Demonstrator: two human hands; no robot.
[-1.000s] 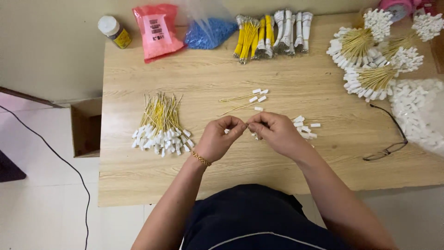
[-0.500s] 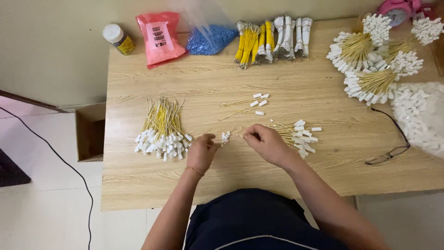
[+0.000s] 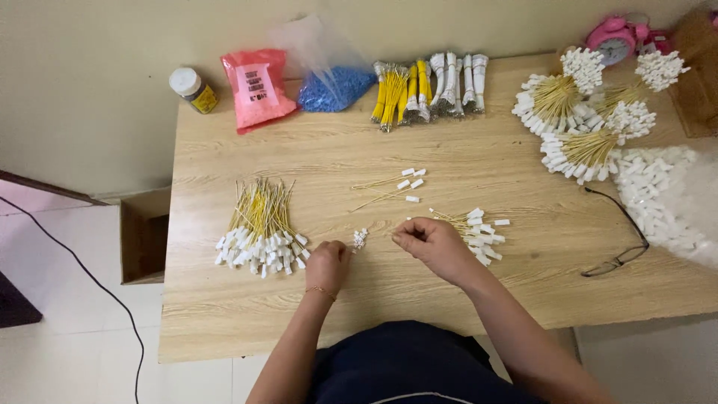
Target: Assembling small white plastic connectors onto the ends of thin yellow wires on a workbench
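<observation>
My left hand (image 3: 327, 263) rests on the wooden table (image 3: 449, 164), fingers curled, beside a tiny pile of white connector caps (image 3: 360, 239). Just left of it lies a fanned bunch of yellow wires with white plugs (image 3: 259, 232). My right hand (image 3: 430, 245) is curled with fingertips pinched; whether a thin wire is in them I cannot tell. Touching its right side is a small heap of yellow wires with white plugs (image 3: 477, 232). A few loose wires with plugs (image 3: 396, 188) lie farther back.
At the back edge stand a small jar (image 3: 193, 90), a pink packet (image 3: 258, 88), a clear bag of blue bits (image 3: 333, 86) and yellow and white wire bundles (image 3: 426, 88). Round wire bunches (image 3: 591, 112), a pink clock (image 3: 613, 41), glasses (image 3: 621, 243) and white plugs (image 3: 658, 194) fill the right.
My hands, joined at the table's middle a second ago, have separated. The left hand moved left and down beside the fanned bunch; the right stayed near the small heap.
</observation>
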